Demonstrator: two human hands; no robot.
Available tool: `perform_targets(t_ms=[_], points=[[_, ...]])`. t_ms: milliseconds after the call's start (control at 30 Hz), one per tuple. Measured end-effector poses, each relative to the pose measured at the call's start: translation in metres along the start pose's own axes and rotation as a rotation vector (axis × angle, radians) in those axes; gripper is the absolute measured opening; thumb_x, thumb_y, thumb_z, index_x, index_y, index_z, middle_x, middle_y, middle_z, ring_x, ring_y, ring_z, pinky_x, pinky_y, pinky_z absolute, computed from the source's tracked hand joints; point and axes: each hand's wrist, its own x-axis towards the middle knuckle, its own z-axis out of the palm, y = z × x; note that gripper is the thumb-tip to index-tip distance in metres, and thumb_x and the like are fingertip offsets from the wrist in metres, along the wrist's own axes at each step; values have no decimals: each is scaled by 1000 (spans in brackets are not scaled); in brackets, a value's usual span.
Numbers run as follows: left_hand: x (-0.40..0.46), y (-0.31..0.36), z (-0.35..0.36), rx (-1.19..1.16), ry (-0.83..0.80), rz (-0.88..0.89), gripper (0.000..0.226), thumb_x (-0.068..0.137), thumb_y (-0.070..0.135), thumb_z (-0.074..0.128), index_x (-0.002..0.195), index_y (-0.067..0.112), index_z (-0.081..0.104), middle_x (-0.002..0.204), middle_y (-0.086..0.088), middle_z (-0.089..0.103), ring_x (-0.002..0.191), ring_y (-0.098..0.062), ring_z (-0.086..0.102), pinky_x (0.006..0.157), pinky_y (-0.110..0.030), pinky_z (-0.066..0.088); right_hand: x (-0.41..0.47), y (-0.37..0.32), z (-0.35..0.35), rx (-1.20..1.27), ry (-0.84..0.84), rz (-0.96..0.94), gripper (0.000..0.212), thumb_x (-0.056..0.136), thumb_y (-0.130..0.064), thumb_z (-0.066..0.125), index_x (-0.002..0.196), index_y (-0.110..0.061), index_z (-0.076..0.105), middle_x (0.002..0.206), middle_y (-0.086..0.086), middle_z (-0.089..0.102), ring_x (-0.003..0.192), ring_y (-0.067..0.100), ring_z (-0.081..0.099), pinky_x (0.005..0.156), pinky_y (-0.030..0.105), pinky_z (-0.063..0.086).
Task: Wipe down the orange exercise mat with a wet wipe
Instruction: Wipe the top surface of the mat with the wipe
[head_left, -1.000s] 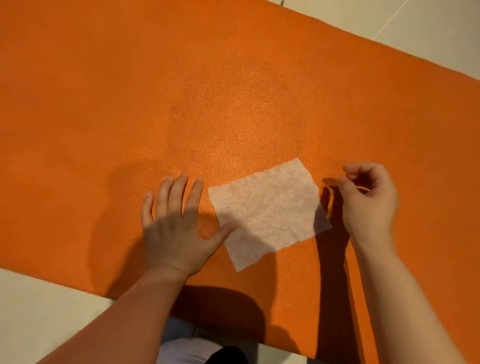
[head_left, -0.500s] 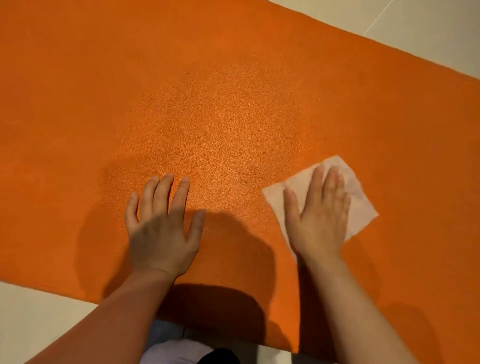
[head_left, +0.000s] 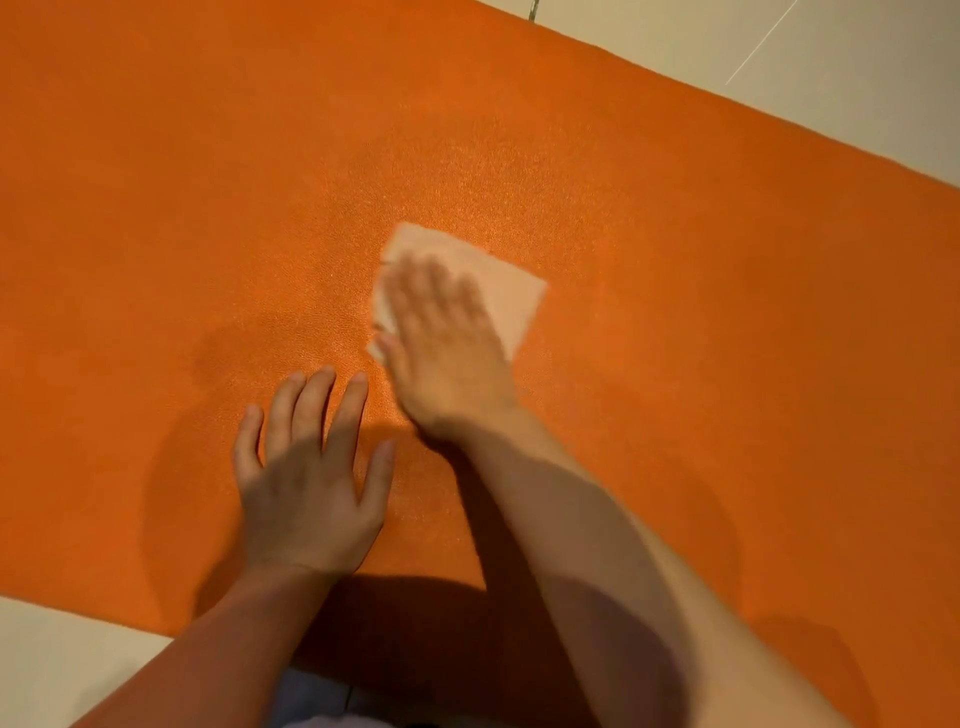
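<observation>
The orange exercise mat (head_left: 675, 260) fills most of the view, lying flat on a pale floor. A white wet wipe (head_left: 511, 293) lies spread on the mat near its middle. My right hand (head_left: 447, 353) presses flat on the wipe with straight fingers and covers its lower left part; the hand is blurred with motion. My left hand (head_left: 306, 467) rests flat on the bare mat just to the lower left of it, fingers spread, holding nothing.
Pale tiled floor (head_left: 831, 78) shows past the mat's far edge at the top right and at the near edge at the bottom left (head_left: 62, 654). My knees and clothing show at the bottom centre.
My right hand came down flat on the wipe and has slid it left and away from me across the mat. My left hand has stayed flat on the mat.
</observation>
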Motion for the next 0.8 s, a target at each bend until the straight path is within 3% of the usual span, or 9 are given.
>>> perform_targets(t_ms=[67, 133, 300, 433, 567, 633, 800], points=[[0, 0, -2, -2, -8, 1, 58, 93, 49, 35, 142, 20, 45, 147, -9, 42, 142, -30, 30, 115, -53, 16, 17, -7, -3, -23, -39, -181, 59, 105, -41, 23, 157, -14, 11, 165, 5, 6, 152, 22, 2, 122, 39, -5], [0, 2, -3, -5, -14, 10, 58, 93, 49, 36, 142, 20, 45, 147, -8, 41, 142, -29, 30, 115, -53, 16, 20, 9, -8, 3, -48, -169, 65, 104, -49, 29, 158, -18, 12, 165, 3, 6, 152, 19, 2, 121, 36, -6], [1, 1, -3, 19, 0, 30, 59, 92, 48, 37, 141, 18, 45, 145, -11, 43, 139, -32, 36, 113, -54, 20, 3, 100, -28, 46, -37, 313, 83, 92, -69, 22, 158, -23, 5, 164, 5, -6, 151, 21, -6, 120, 38, -6], [1, -1, -2, 49, 0, 47, 59, 91, 47, 37, 140, 16, 46, 142, -14, 47, 135, -34, 39, 109, -54, 25, -35, 190, -47, 56, 17, 681, 79, 92, -63, 14, 158, -20, 8, 165, 9, -2, 152, 23, -2, 122, 44, -1], [2, -4, -4, 58, -63, 10, 63, 98, 56, 15, 141, 19, 42, 142, -11, 44, 134, -34, 38, 110, -51, 23, -32, 193, -49, 123, 117, 859, 57, 106, -41, 17, 158, -18, 13, 165, 11, 3, 151, 27, 0, 121, 49, -1], [0, -6, -5, 52, -77, 9, 65, 99, 57, 11, 142, 19, 40, 142, -12, 44, 134, -34, 38, 111, -51, 21, -12, 158, -46, 132, 109, 715, 56, 105, -41, 11, 157, -22, 17, 165, 9, 5, 151, 28, 0, 121, 46, -3], [0, -9, -2, 65, -18, 34, 56, 96, 50, 31, 141, 19, 43, 138, -15, 53, 130, -35, 44, 108, -56, 28, 59, 6, -20, 181, -84, 6, 58, 102, -45, 9, 157, -27, 16, 165, 1, 3, 151, 20, -5, 119, 38, -12]])
